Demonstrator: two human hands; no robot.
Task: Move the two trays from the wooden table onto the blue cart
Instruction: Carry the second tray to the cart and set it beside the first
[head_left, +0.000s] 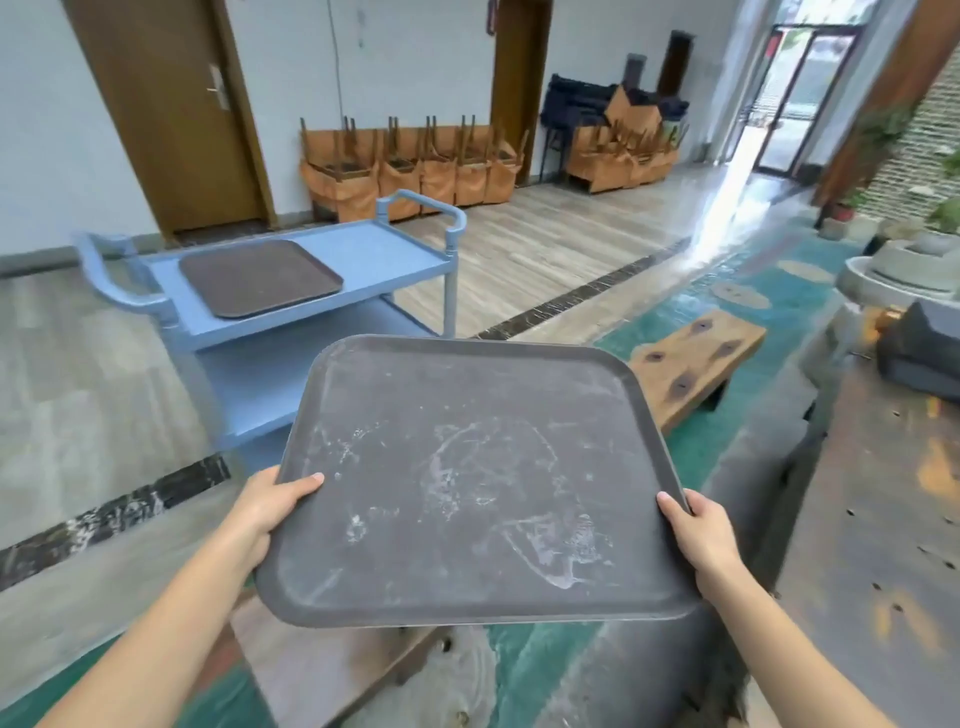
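Observation:
I hold a large dark grey tray (467, 478) with white scuff marks in mid-air in front of me. My left hand (272, 506) grips its near left edge with the thumb on top. My right hand (698, 535) grips the near right edge the same way. The blue cart (384, 254) stands ahead to the left, beyond the tray's far edge. A brown tray (260, 277) lies flat on the left half of the cart's top shelf. The rough wooden table (883, 545) runs along my right side.
A low wooden bench (696, 366) stands ahead right on green flooring. Another bench (322, 670) is just below the held tray. Stacked chairs (415, 161) line the far wall. Stone basins (909, 265) sit at the right. The cart's lower shelf (270, 384) is bare.

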